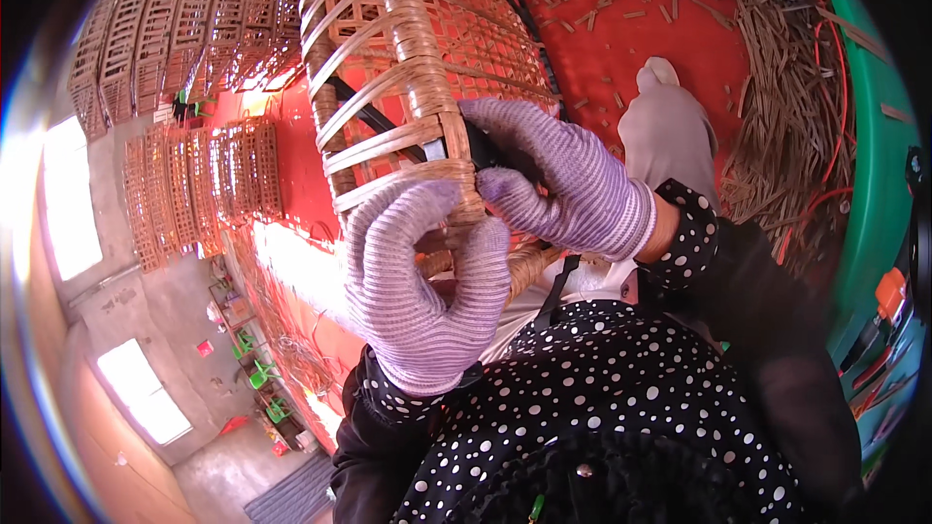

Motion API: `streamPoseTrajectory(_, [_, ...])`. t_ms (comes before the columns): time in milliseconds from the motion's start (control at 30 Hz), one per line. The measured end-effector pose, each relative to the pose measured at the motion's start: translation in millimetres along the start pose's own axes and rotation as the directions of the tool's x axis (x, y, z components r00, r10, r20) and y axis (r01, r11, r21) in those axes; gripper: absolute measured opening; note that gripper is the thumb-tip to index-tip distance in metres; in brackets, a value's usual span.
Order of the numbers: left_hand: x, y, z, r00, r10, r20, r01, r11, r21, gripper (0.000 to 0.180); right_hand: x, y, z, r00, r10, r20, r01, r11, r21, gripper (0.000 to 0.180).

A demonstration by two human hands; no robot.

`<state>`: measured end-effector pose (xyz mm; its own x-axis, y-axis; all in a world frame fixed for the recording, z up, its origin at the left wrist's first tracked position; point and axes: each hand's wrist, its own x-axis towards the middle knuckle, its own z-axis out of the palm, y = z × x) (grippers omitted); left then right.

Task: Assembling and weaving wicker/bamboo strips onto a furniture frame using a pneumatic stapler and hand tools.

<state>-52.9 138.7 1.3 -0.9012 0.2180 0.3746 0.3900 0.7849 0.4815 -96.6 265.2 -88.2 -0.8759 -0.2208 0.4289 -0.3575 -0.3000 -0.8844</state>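
Wicker basket [408,68]: my left hand [417,281] braces its rim while my right hand [563,184] pinches a dark tool [485,150] there.

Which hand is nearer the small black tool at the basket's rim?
Right. The right hand grips the black tool against the woven basket; the left hand clasps the rim just below it.

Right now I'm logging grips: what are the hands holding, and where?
Both hands, left and right, grip the woven bamboo basket at its bound rim corner.
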Motion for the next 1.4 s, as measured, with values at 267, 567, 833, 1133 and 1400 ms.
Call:
streamPoseTrajectory(267, [6,0,-4,0.969,-0.197,0.150,0.236,0.919,-0.315,0.050,-8,10,7,0.999,0.003,-0.042,0.001,0.994,0.106,0.044])
streamPoseTrajectory(567, [4,6,3,0.954,-0.235,0.189,0.299,0.815,-0.497,0.048,-11,1,2,0.998,0.046,-0.043,-0.039,0.990,0.133,0.045])
streamPoseTrajectory(833, [2,6,0,0.989,-0.141,0.049,0.149,0.935,-0.321,0.045,-8,-3,4,0.997,0.025,-0.076,-0.033,0.993,-0.115,0.046])
streamPoseTrajectory(1133, [6,-4,-29,0.998,-0.038,0.049,0.054,0.917,-0.396,0.021,-20,-8,-5,0.979,0.003,-0.204,-0.034,0.988,-0.148,0.028])
streamPoseTrajectory(1400, [58,-36,-21,0.896,0.336,0.290,-0.352,0.936,0.004,0.018,-27,-20,-18,0.923,0.247,-0.295,-0.236,0.969,0.074,0.036])
